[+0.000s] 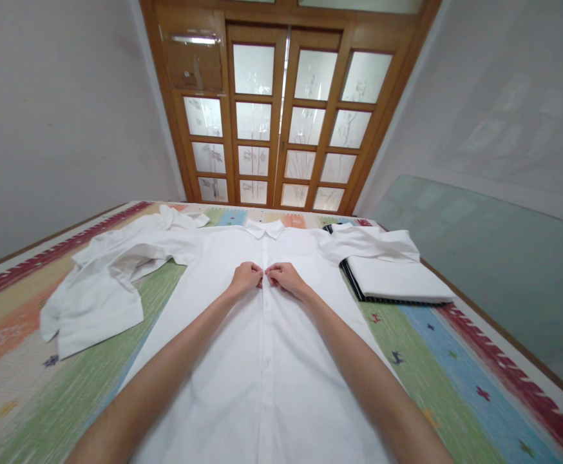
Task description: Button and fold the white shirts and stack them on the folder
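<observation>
A white button-up shirt lies spread front side up, its collar at the far end and its button placket running down the middle. Both hands meet at this placket, at chest height. My left hand is closed in a pinch on the placket edge from the left. From the right, my right hand pinches the same spot, fingertips almost touching the other hand's. Any button between the fingers is hidden. The shirt's right-side sleeve reaches toward a folded stack.
A crumpled white garment lies at the left, beside the shirt. At the right sits a folded white cloth over dark striped fabric. Beneath everything is a colourful striped cover. Wooden glazed doors stand at the back, between pale walls.
</observation>
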The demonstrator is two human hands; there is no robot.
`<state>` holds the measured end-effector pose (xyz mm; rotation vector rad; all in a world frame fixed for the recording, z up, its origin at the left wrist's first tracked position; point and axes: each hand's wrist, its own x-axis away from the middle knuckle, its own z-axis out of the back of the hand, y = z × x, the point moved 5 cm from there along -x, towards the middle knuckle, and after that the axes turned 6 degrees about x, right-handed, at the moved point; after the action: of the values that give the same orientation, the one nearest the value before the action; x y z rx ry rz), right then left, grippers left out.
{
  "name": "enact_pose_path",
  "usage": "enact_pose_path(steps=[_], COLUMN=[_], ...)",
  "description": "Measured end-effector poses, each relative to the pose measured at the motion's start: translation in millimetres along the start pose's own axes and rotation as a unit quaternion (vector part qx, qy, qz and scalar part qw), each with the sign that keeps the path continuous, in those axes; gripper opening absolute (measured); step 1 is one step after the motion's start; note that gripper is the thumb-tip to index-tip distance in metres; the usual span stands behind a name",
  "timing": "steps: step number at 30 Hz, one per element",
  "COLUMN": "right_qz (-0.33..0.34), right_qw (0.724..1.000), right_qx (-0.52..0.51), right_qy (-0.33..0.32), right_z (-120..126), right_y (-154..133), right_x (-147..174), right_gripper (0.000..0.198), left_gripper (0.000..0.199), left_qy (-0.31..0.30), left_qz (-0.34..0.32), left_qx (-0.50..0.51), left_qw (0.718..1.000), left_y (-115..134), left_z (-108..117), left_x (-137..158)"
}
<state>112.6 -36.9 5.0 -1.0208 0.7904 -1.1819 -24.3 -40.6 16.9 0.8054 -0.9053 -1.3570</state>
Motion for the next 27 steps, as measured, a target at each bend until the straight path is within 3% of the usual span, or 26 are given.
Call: enact_pose_path(steps=[5, 10, 18, 27], right_qz=[-0.004, -0.018, -0.030, -0.075], right_qw=[1.000, 0.999, 0.998, 0.991], right_qx=[-0.022, -0.039, -0.038, -0.058], right_qy=[-0.003, -0.022, -0.046, -0.095], right_z=[-0.1, 0.7, 2.0, -3.5], right_y=[-1.7, -3.7, -8.0, -3.9], right_x=[0.2, 1.0, 3.7, 3.8], right_gripper=[0.014, 0.022, 0.027, 0.017], left_gripper=[0.009, 0.014, 0.012, 0.009], left_qy=[-0.003, -0.006, 0.020, -0.006], left_qz=[0.026, -0.023, -0.038, 0.005], left_qx=[0.061, 0.034, -0.005, 0.093], left_qw=[0.998, 0.999, 0.999, 0.996], left_y=[-6.4, -0.4, 5.4, -17.9], left_z=[-1.0, 2.5, 5.4, -1.9], left_x=[-3.2, 2.2, 8.3, -10.3])
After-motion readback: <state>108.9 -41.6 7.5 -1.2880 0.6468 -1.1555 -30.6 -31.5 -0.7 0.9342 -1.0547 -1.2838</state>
